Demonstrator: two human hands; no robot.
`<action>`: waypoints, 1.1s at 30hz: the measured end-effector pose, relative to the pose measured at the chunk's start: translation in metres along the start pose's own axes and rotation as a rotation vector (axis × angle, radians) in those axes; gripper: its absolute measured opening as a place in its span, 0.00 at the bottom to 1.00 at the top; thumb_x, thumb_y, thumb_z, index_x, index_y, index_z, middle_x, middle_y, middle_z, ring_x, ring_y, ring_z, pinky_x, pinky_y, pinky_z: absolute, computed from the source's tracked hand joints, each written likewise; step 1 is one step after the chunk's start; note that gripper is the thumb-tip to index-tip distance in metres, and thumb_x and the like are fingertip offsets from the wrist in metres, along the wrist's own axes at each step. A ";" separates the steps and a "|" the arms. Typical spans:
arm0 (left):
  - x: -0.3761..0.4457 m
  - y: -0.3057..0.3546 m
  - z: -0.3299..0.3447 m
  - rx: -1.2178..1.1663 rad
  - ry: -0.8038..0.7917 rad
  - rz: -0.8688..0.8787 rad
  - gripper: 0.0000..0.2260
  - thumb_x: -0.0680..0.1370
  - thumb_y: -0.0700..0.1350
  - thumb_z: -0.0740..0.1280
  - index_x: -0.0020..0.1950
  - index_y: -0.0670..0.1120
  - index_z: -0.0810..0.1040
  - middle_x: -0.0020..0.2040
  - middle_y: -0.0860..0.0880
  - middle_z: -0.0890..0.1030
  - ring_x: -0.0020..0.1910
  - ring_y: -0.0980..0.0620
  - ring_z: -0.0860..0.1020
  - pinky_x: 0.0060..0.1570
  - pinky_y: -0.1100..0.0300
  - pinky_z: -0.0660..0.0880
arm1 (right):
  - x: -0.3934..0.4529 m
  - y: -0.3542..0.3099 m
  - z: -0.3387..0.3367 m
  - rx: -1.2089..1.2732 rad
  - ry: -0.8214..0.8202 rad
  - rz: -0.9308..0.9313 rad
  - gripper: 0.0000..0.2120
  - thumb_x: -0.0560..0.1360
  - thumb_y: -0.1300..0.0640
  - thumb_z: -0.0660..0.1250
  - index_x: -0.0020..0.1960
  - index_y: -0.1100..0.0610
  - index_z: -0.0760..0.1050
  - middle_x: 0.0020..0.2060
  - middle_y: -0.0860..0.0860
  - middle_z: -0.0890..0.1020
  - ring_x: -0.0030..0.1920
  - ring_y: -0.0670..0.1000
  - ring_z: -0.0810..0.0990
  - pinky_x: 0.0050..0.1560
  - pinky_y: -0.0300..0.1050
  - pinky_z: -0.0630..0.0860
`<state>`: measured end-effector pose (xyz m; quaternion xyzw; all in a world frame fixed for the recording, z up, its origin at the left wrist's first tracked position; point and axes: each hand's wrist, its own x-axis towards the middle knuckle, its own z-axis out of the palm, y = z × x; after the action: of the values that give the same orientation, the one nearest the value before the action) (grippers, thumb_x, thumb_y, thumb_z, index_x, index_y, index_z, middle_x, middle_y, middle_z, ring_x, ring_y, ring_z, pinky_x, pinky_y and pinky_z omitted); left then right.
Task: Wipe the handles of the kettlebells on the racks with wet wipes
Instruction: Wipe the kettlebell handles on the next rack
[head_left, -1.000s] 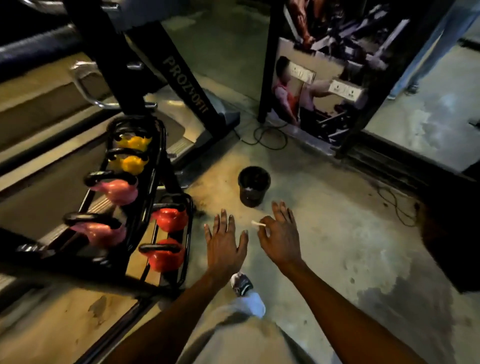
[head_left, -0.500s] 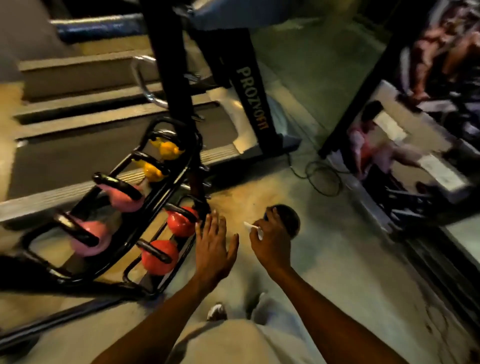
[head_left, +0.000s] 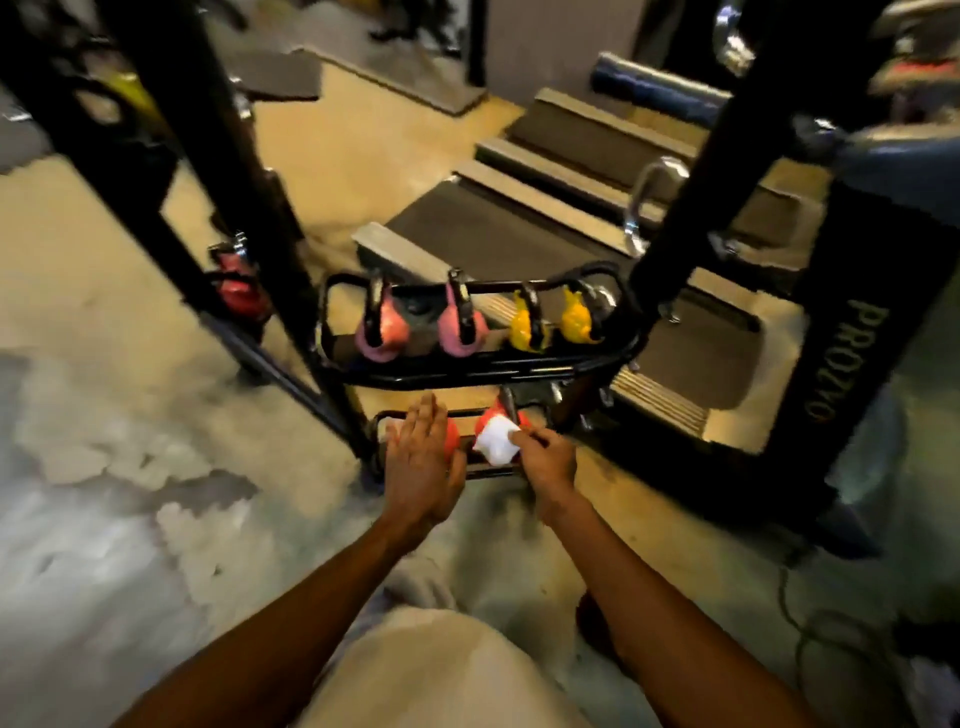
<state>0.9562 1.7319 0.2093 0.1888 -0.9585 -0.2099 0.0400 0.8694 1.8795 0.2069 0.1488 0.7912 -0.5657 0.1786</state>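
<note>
Kettlebells sit on a black two-tier rack (head_left: 483, 371) straight ahead of me on the floor. Nearest, my two forearms reach out over a pale-trousered knee (head_left: 441, 670). My left hand (head_left: 423, 457) is flat, fingers straight and together, lying over the left red kettlebell (head_left: 452, 435) on the lower tier so that only a sliver of red shows; I cannot tell whether it touches. My right hand (head_left: 548, 460) pinches a white wet wipe (head_left: 497, 441) between thumb and fingers, the wipe lying against the right red kettlebell (head_left: 514, 418), just below its dark handle. On the upper tier stand four more in a row: two pink kettlebells (head_left: 382, 335) to the left and two yellow kettlebells (head_left: 524, 330) to the right, black handles upright. Behind the rack lies a treadmill (head_left: 519, 223) belt, with black machine posts either side and another red weight (head_left: 236, 283) blurred at far left.
</note>
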 end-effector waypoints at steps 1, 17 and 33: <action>-0.002 -0.001 -0.004 -0.076 0.025 -0.039 0.26 0.80 0.52 0.61 0.77 0.45 0.72 0.74 0.41 0.75 0.73 0.42 0.72 0.71 0.37 0.69 | 0.005 -0.004 0.007 -0.014 -0.031 0.002 0.05 0.74 0.61 0.76 0.50 0.59 0.87 0.42 0.52 0.85 0.46 0.56 0.84 0.49 0.46 0.79; 0.109 0.001 -0.070 -1.004 0.500 -0.638 0.13 0.81 0.45 0.72 0.66 0.45 0.84 0.45 0.60 0.83 0.42 0.69 0.81 0.40 0.75 0.76 | 0.046 -0.154 0.095 -0.056 -0.520 -0.505 0.12 0.75 0.64 0.76 0.56 0.55 0.80 0.48 0.48 0.87 0.49 0.42 0.86 0.47 0.38 0.83; 0.175 -0.014 -0.101 -1.043 0.721 -0.714 0.15 0.81 0.37 0.71 0.67 0.46 0.81 0.56 0.49 0.86 0.55 0.57 0.85 0.53 0.63 0.82 | 0.115 -0.225 0.145 -0.192 -0.963 -0.373 0.03 0.78 0.59 0.75 0.50 0.58 0.86 0.42 0.54 0.87 0.40 0.50 0.86 0.38 0.44 0.82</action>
<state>0.8151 1.6147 0.2952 0.5040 -0.5408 -0.5646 0.3670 0.6849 1.6746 0.3011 -0.2886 0.6808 -0.5170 0.4312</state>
